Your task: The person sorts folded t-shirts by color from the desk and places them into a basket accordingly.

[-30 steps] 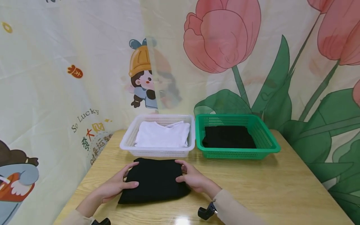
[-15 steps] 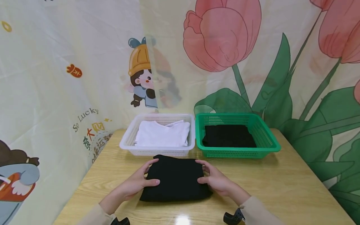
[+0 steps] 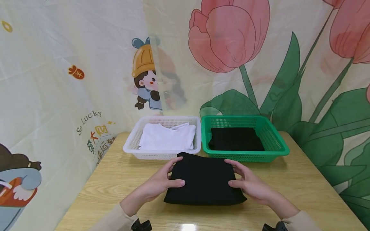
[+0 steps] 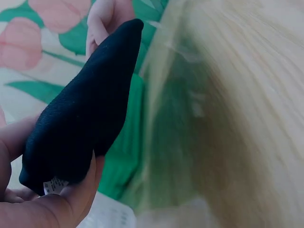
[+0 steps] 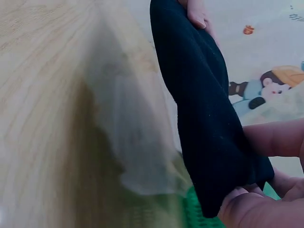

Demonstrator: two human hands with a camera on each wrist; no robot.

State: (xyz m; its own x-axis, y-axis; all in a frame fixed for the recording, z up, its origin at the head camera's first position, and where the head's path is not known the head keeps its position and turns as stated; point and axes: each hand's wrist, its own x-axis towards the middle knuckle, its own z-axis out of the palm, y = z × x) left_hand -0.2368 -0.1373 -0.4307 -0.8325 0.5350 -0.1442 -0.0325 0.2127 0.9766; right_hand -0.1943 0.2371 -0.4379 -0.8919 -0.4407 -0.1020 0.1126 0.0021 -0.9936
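Observation:
A folded black garment is held between both hands in front of the two baskets, raised off the table. My left hand grips its left side, thumb on top and fingers at the edge. On the opposite side my right hand pinches the garment the same way. In the left wrist view a small white label pokes out of the folds near the fingers. The right wrist view shows the cloth as several soft layers, thumb on one face and fingers on the other.
A white basket with folded white cloth stands at the back of the wooden table. Beside it on the right is a green basket with folded black cloth. A printed curtain hangs behind.
Both hands have carried the folded black garment to the right and somewhat upward, from before the white basket to between the two baskets. The baskets have stayed put.

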